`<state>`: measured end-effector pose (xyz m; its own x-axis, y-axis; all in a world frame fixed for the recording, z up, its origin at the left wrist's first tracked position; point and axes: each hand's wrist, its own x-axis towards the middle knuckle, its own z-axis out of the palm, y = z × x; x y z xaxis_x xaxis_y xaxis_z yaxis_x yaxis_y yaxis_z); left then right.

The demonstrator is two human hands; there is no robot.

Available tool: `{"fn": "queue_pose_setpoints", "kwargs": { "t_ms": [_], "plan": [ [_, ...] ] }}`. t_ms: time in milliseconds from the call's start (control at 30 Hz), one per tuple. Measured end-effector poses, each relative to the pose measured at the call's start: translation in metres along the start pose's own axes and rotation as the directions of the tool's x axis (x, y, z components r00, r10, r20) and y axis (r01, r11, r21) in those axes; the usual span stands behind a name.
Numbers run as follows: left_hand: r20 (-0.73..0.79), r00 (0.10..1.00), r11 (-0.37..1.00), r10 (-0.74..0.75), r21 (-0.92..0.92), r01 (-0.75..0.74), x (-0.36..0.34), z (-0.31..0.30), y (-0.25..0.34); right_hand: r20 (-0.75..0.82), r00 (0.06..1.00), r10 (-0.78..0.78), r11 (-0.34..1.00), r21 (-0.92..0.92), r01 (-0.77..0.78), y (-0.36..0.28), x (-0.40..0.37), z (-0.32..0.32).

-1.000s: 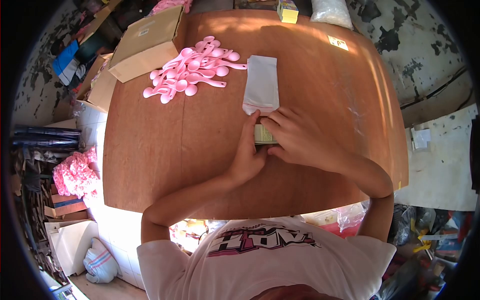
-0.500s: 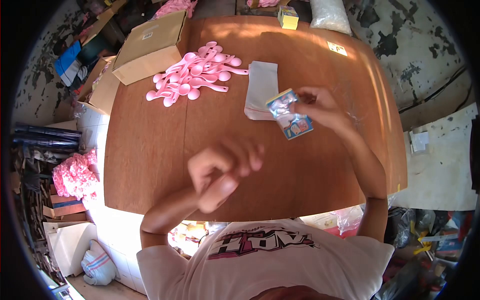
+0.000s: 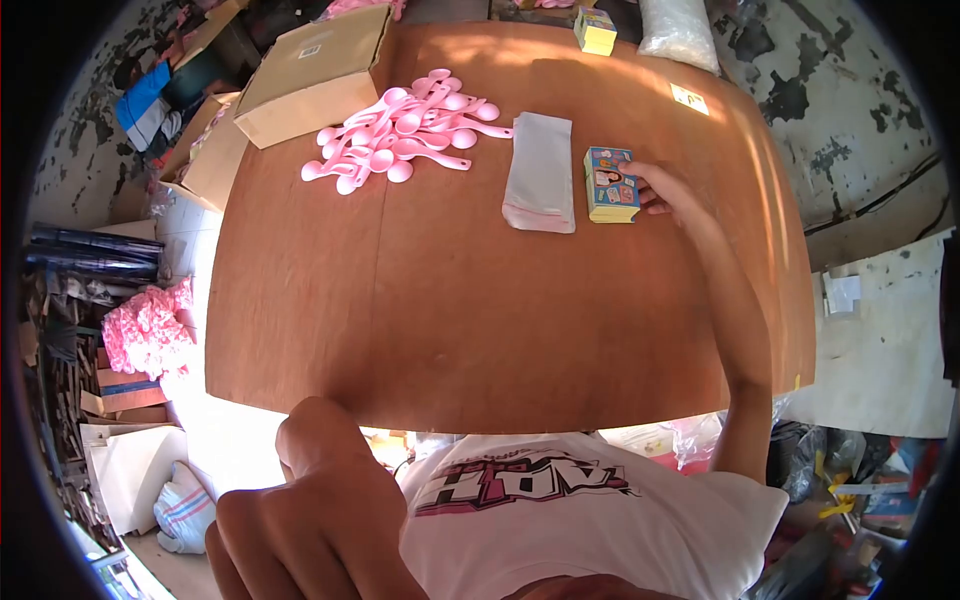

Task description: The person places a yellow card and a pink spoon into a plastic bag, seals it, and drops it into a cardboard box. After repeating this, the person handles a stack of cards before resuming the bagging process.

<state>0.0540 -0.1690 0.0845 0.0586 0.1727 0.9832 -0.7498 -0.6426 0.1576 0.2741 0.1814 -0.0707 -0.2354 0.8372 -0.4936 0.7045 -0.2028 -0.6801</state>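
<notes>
My right hand is closed on the right side of a stack of printed cards, its thumb over the top and its fingers along the edge. The stack rests on the wooden table, blue and colourful on top with yellowish edges. Just left of it lies a pile of clear plastic sleeves. Further left, a heap of pink plastic measuring spoons is spread out. My left hand is raised close to the camera at the lower left, away from these things. Its back shows, and its fingertips are hidden.
A cardboard box stands at the table's back left. At the far edge are another card stack and a filled clear bag. A single card lies at the back right. Pink bundles sit on the floor at left.
My right hand has moved the tilted cards away from me and they now stand as a stack beside the sleeves. My left hand has swung from over the table to the lower left.
</notes>
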Motion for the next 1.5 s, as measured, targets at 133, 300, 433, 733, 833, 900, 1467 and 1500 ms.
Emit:
{"fn": "queue_pose_setpoints", "kwargs": {
  "t_ms": [133,300,433,733,833,900,1467,1500],
  "plan": [
    [-0.012,0.998,0.998,0.056,0.029,-0.055,-0.003,-0.005,0.005,-0.442,0.776,-0.449,0.893,-0.253,0.372,0.006,-0.003,0.015],
    [-0.006,0.997,0.996,0.079,0.047,-0.079,-0.004,-0.008,0.012,-0.252,0.495,-0.832,0.553,-0.301,0.777,-0.035,-0.059,0.058],
    [-0.019,0.981,0.97,0.193,0.156,-0.188,-0.007,-0.025,0.004,0.019,0.507,-0.861,0.425,-0.519,0.741,-0.043,-0.063,0.088],
    [-0.617,0.571,0.279,-0.541,0.51,0.814,-0.074,-0.151,-0.054,0.153,0.572,-0.806,0.375,-0.616,0.693,-0.039,-0.039,0.094],
    [-0.569,0.642,0.117,-0.514,0.695,0.709,-0.127,-0.196,-0.094,0.122,0.501,-0.857,0.333,-0.611,0.718,-0.037,-0.037,0.09],
    [-0.39,0.676,0.01,-0.625,0.862,0.507,-0.136,-0.208,-0.107,0.152,0.517,-0.843,0.324,-0.624,0.711,-0.037,-0.036,0.089],
    [-0.587,0.479,0.171,-0.653,0.501,0.848,-0.176,-0.241,-0.144,0.069,0.5,-0.863,0.321,-0.689,0.65,-0.004,-0.072,0.031],
    [-0.628,0.444,0.203,-0.639,0.419,0.885,-0.176,-0.24,-0.144,0.055,0.538,-0.841,0.394,-0.62,0.678,0.001,-0.069,0.031]
  ]
}}
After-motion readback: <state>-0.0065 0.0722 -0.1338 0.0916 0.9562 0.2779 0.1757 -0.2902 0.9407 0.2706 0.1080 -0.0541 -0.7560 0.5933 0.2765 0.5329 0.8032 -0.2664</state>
